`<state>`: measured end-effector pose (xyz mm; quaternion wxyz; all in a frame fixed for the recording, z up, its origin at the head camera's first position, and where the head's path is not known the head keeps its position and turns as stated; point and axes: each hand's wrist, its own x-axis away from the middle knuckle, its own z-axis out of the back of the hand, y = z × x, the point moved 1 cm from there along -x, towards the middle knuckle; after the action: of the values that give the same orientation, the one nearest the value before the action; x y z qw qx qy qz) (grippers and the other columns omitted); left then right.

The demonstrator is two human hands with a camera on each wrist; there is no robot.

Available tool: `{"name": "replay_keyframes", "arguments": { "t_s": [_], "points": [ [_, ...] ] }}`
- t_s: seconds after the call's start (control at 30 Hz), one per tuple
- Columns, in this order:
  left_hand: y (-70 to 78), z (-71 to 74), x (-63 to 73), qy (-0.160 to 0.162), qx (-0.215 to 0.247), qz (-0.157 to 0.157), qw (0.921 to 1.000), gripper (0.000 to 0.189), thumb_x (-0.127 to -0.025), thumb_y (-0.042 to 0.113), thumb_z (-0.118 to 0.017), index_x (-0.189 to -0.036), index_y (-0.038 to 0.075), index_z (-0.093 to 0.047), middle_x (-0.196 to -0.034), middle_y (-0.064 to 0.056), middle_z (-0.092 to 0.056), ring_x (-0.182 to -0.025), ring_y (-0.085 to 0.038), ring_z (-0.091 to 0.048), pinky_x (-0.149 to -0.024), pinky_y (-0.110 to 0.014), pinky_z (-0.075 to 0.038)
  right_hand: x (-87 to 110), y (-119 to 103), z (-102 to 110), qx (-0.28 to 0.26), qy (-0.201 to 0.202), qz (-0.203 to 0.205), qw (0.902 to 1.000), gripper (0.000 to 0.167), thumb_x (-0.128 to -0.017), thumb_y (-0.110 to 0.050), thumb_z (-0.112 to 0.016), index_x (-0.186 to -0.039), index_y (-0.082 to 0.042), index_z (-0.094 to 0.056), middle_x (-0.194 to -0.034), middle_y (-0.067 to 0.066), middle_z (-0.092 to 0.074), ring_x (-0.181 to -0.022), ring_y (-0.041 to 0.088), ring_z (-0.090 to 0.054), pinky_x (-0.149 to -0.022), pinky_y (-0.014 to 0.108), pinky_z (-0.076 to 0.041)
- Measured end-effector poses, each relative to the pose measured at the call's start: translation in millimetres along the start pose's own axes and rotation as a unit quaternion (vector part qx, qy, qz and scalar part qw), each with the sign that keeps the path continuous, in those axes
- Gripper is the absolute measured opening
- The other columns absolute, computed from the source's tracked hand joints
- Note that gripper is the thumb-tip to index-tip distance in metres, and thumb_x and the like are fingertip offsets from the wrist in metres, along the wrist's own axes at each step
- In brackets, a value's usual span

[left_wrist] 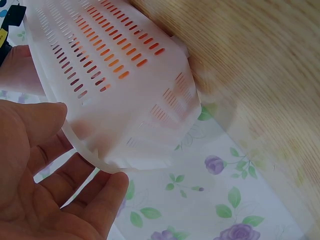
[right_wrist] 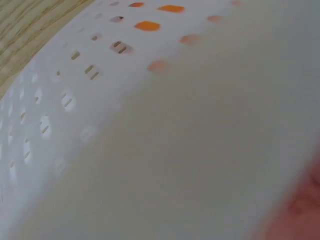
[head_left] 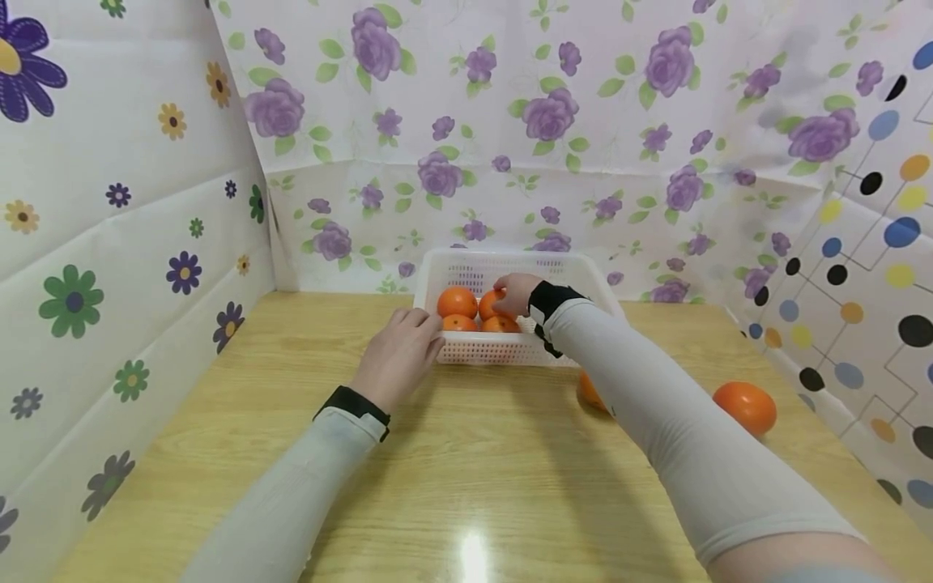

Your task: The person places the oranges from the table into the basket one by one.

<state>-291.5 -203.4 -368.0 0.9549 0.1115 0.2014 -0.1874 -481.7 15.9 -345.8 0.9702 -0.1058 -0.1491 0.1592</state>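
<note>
A white perforated plastic basket (head_left: 510, 350) stands at the back of the table with several oranges (head_left: 457, 303) in its left part. My left hand (head_left: 399, 356) grips the basket's front left corner; in the left wrist view its thumb and fingers (left_wrist: 47, 122) lie on either side of the rim. Over the basket, my right hand (head_left: 517, 293) reaches in and holds an orange (head_left: 490, 305) in the back row, its fingertips partly hidden. The right wrist view is mostly filled by the blurred basket wall (right_wrist: 65, 100), with a bit of the hand at the lower right.
One orange (head_left: 594, 393) lies in front of the basket, partly covered by my right sleeve. Farther right, another orange (head_left: 745, 408) rests on the wooden table (head_left: 452, 470). Patterned cloth walls (head_left: 437, 105) stand at the back and both sides.
</note>
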Motion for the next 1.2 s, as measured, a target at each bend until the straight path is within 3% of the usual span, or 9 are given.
{"name": "replay_keyframes", "arguments": {
  "t_s": [0.43, 0.67, 0.73, 0.97, 1.2],
  "points": [
    [3.1, 0.4, -0.8, 0.006, -0.002, -0.006, 1.0000, 0.021, -0.113, 0.022, -0.067, -0.127, 0.008, -0.072, -0.128, -0.012, -0.069, -0.121, -0.033, -0.060, -0.103, -0.046, -0.059, 22.5, -11, 6, -0.010, 0.003, -0.012, 0.9999, 0.063, -0.110, -0.029, -0.067, -0.166, -0.006, -0.048, -0.166, 0.016, -0.052, -0.140, 0.034, -0.059, -0.109, 0.046, -0.057],
    [3.3, 0.7, -1.0, 0.012, 0.002, -0.009, 0.9999, 0.021, -0.113, 0.021, -0.068, -0.127, 0.007, -0.072, -0.128, -0.013, -0.069, -0.121, -0.033, -0.060, -0.103, -0.046, -0.059, 30.6, -13, 11, -0.006, 0.014, -0.014, 0.9998, 0.064, -0.110, -0.030, -0.067, -0.166, -0.004, -0.047, -0.164, 0.019, -0.053, -0.123, 0.035, -0.067, -0.097, 0.046, -0.062],
    [3.4, 0.8, -1.0, 0.012, 0.002, -0.010, 0.9999, 0.022, -0.112, 0.021, -0.068, -0.128, 0.007, -0.072, -0.128, -0.013, -0.069, -0.120, -0.033, -0.060, -0.103, -0.046, -0.059, 29.7, -11, 12, -0.003, 0.017, -0.010, 0.9998, 0.064, -0.110, -0.031, -0.067, -0.165, -0.004, -0.047, -0.164, 0.019, -0.053, -0.123, 0.036, -0.067, -0.099, 0.047, -0.061],
    [3.4, 1.9, 0.0, 0.007, 0.009, -0.005, 0.9999, 0.023, -0.112, 0.021, -0.069, -0.130, 0.007, -0.072, -0.129, -0.013, -0.069, -0.121, -0.033, -0.060, -0.105, -0.046, -0.058, 31.4, -9, 19, 0.017, 0.022, 0.012, 0.9995, 0.066, -0.112, -0.035, -0.065, -0.165, -0.002, -0.046, -0.166, 0.020, -0.051, -0.147, 0.037, -0.054, -0.123, 0.048, -0.044],
    [2.7, 1.6, 0.7, 0.007, 0.011, -0.002, 0.9999, 0.024, -0.111, 0.021, -0.070, -0.130, 0.007, -0.072, -0.128, -0.014, -0.069, -0.119, -0.033, -0.060, -0.104, -0.046, -0.058, 47.5, -16, 30, 0.024, 0.027, 0.034, 0.9988, 0.066, -0.113, -0.036, -0.065, -0.165, -0.001, -0.046, -0.167, 0.022, -0.049, -0.151, 0.038, -0.050, -0.127, 0.050, -0.040]
  ]
}}
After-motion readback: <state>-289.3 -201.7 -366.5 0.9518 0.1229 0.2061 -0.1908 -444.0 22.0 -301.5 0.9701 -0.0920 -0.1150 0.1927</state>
